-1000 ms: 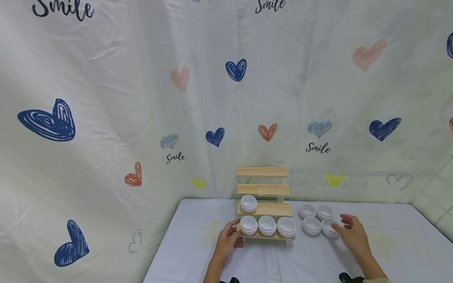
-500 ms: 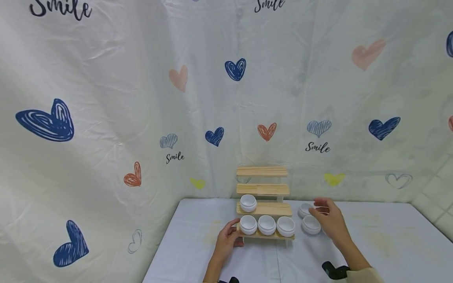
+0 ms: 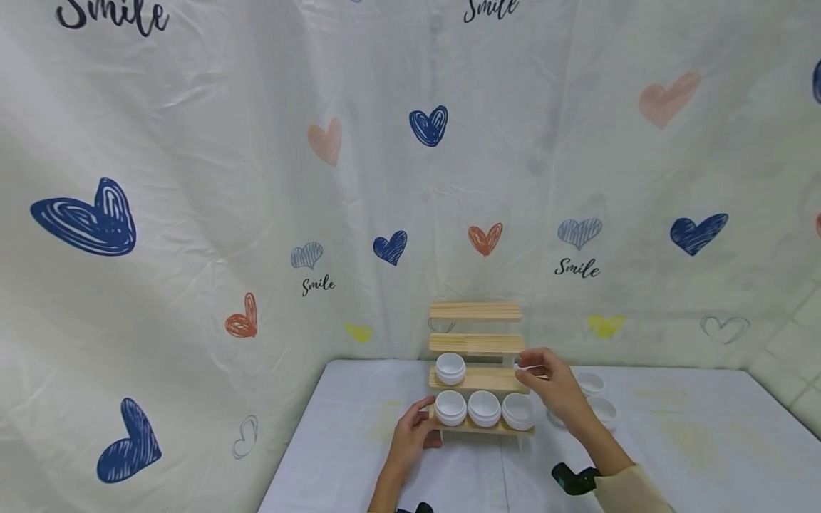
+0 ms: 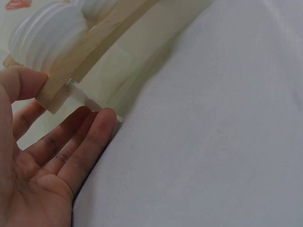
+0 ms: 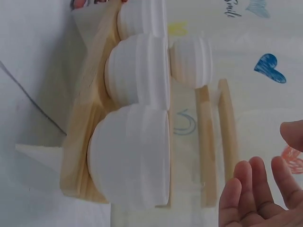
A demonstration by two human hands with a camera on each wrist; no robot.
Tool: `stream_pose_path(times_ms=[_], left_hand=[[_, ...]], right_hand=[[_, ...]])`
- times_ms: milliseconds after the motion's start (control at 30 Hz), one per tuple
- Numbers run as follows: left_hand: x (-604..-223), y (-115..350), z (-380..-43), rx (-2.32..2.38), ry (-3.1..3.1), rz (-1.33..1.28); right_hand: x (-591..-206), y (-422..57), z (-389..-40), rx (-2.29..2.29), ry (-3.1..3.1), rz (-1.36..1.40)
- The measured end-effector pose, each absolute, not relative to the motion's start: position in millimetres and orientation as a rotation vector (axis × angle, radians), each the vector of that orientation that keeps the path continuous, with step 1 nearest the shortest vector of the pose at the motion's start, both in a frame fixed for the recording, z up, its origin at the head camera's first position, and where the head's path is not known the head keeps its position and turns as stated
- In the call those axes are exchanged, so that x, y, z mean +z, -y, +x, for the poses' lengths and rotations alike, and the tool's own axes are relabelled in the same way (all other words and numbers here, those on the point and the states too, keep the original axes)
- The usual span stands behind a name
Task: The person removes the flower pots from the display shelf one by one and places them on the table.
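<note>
Head view: left hand [image 3: 412, 431] pinches the rack [image 3: 494, 345]; right hand [image 3: 554, 383], fingers spread, partly hides bowls [image 3: 591, 384] on the white table [image 3: 712, 442].

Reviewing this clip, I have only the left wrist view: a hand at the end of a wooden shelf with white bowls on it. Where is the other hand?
Observer: In the head view, the right hand is by the right end of the second shelf from the bottom; I can't tell whether it touches.
Reviewer: Is it carrying anything?
Observer: Not that I can see: in the right wrist view, nothing shows between its thumb and fingers.
Reviewer: Anything on that second shelf?
Observer: Yes, the head view shows a single white bowl at its left end.
</note>
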State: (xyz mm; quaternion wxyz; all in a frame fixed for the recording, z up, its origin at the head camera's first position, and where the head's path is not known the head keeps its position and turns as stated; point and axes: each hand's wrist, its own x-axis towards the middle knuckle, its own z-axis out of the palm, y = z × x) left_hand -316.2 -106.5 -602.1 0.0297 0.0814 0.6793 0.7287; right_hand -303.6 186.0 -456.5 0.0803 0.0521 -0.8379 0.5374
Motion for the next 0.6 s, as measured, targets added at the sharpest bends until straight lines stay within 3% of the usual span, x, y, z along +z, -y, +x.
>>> stream_pose_path(times_ms=[600], left_hand=[[-598,106,-314,2.253,-2.08,0.252]], right_hand=[[-459,-126,-324,1.718,2.573,0.35]])
